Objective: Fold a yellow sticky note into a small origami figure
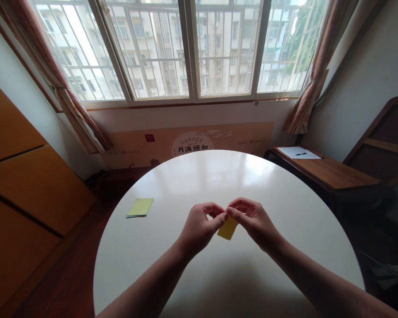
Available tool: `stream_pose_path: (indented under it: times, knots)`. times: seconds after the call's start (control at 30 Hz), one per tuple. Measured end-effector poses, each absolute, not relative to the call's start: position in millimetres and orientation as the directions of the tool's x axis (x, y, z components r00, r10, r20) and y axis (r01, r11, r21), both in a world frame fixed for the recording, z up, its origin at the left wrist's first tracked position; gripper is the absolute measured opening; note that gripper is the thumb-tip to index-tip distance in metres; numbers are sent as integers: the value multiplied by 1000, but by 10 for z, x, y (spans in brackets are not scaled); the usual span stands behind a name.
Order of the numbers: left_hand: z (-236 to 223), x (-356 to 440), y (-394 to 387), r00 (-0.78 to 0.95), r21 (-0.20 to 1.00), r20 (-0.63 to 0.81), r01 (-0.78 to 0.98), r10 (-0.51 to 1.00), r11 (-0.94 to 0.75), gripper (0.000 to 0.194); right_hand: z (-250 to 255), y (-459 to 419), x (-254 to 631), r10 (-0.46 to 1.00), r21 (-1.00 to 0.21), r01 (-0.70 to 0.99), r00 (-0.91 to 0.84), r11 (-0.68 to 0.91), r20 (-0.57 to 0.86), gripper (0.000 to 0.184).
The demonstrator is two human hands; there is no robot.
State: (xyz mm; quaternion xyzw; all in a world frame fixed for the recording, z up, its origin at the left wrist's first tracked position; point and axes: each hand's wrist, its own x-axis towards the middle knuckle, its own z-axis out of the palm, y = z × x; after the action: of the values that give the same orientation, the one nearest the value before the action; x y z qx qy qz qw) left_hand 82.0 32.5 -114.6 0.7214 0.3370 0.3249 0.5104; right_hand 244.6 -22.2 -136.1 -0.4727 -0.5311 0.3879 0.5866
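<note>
A small piece of yellow paper [227, 229] hangs from my fingertips above the white round table [146, 265]. My left hand [204, 223] pinches its upper edge between thumb and fingers. Close beside it, my right hand [250, 215] pinches the same edge, the two sets of fingertips almost meeting. The fingers cover the top of the paper, so I cannot tell whether it is folded there. To the left on the table lies a stack of yellow-green square paper [141, 206], with a bluish edge showing underneath.
Past the table's far right edge stands a wooden side table [338, 170] bearing a white sheet [296, 153] and a dark pen [301, 154]. An orange wooden cabinet [36, 181] is at the left. Behind the table are a printed banner [129, 143] and a barred window [152, 53] with tied curtains.
</note>
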Motion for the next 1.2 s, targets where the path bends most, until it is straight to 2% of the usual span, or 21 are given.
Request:
stream_pose_path:
  times: [0.37,0.8,0.97,1.07,1.2]
  knots:
    - [-1175,817,367,578,933,148,186,802,-306,21,-1393,-229,2421,949,-955,125,135,268,284,24]
    - [-1140,794,420,570,908,157,238,807,-345,18,-1406,-148,2545,890,-947,-20,350,319,293,33]
    - [-1165,761,517,522,892,184,267,833,-365,17,-1419,-105,2599,861,-944,-121,458,307,221,30]
    - [-1126,765,543,440,848,275,309,855,-432,14,-1427,-80,2661,833,-934,-211,536,288,136,28]
    - [-959,656,320,235,730,582,271,779,-627,10,-1425,-69,2690,845,-932,-274,532,238,59,28]
